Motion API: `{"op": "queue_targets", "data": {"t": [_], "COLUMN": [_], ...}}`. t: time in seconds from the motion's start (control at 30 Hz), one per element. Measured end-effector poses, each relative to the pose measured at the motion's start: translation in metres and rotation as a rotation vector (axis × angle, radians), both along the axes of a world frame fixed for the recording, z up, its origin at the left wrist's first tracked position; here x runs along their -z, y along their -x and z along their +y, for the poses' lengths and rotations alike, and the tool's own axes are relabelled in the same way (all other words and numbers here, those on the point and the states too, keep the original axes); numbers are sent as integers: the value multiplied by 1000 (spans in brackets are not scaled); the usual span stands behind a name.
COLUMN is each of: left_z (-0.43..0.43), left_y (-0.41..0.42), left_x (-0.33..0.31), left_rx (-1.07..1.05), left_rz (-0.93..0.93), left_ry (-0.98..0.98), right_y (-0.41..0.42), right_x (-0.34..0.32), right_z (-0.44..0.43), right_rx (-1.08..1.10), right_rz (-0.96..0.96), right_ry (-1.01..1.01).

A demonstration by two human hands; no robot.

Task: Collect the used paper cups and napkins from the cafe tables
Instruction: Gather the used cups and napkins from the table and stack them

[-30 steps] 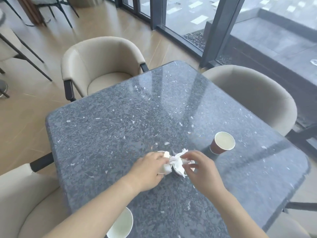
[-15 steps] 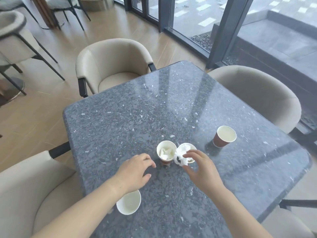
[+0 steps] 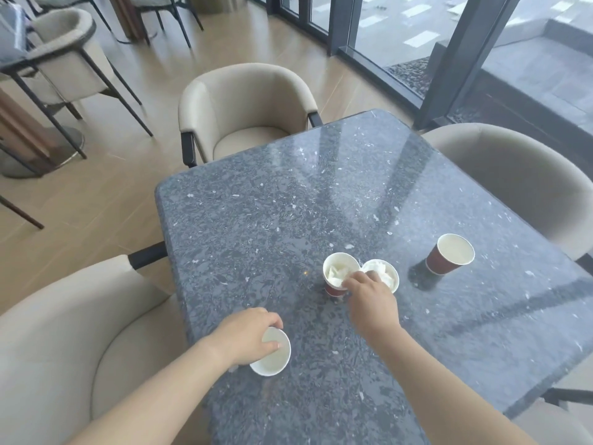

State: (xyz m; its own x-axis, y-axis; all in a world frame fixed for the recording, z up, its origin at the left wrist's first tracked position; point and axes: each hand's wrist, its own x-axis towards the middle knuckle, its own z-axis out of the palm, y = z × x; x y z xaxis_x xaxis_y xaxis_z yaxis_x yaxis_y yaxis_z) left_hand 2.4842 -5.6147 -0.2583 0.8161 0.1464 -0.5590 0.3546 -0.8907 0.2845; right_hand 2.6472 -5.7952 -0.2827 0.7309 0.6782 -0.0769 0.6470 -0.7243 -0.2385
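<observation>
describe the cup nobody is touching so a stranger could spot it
On the dark speckled table, look to its right side, by the beige chair. A red paper cup stands there alone. The two cups at the right hand hold napkins; this one looks empty and untouched.

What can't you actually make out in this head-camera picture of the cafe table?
Head view only.
- Right hand: its back hides whether the fingers pinch napkin or rim, between the brown-walled stuffed cup and the other stuffed cup.
- Near cup: outer wall hidden under its rim and the left hand.
- Far cup: any dregs, too small to tell.
</observation>
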Motion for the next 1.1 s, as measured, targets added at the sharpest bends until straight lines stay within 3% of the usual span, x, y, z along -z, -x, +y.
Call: {"op": "queue_targets", "data": {"t": [0.47,0.6,0.83,0.9,1.03,1.1], "left_z": [-16,-26,-23,-21,-23,-23], "left_y": [-38,-55,-64,-64,-59,-56], "left_x": [17,20,20,19,19,20], "left_rx": [-460,-408,-349,-350,-323,-315], "left_rz": [-377,-319,-266,-244,-200,-210], "left_ry": [128,128,124,121,100,104], "right_y": [6,8,6,6,8,11], "right_x": [-10,-13,-37,-36,-19,-15], "right_z": [-34,-39,-28,-21,-31,-40], "right_rx": [-97,-72,-82,-125,-128,-99], "right_rz": [-36,6,-71,-10,198,191], "right_ry": [-256,-280,-502,-484,-171,-220]}}
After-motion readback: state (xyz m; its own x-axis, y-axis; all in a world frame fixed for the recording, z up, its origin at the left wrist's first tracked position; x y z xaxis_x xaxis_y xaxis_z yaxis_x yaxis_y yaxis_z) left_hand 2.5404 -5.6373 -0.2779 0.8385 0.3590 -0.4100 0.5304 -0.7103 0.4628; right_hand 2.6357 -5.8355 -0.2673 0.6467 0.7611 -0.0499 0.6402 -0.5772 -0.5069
